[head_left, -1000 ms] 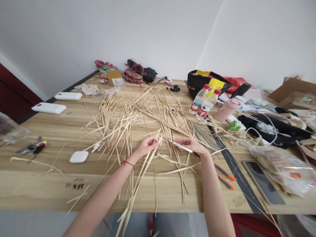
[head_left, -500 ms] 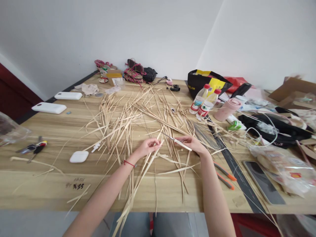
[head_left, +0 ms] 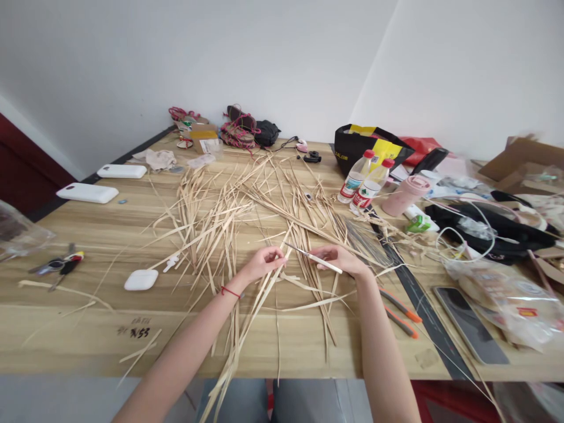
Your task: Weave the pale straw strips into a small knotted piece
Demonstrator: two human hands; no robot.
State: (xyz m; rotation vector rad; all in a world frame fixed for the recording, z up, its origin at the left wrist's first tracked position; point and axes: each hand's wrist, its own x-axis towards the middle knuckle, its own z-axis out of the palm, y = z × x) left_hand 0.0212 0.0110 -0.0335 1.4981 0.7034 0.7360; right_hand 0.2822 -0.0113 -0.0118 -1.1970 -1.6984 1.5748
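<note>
My left hand pinches pale, flat plant-fibre strips, whose ends run down past the table's front edge. My right hand is closed round a slim white-handled tool with a thin metal blade. The blade points left and its tip lies at the strip just above my left fingertips; whether it touches cannot be made out. A wide tangle of dry strips covers the table's middle, beyond and beneath both hands. Orange-and-grey handles of another tool lie beside my right forearm.
Two red-capped bottles, a pink tumbler and a black-and-yellow bag stand back right. A phone and a bagged food item lie right. Left are a white earphone case, keys and white devices.
The blade tool has shifted slightly left and down, its tip now closer to my left fingertips. My left hand has hardly moved and still pinches the strips.
</note>
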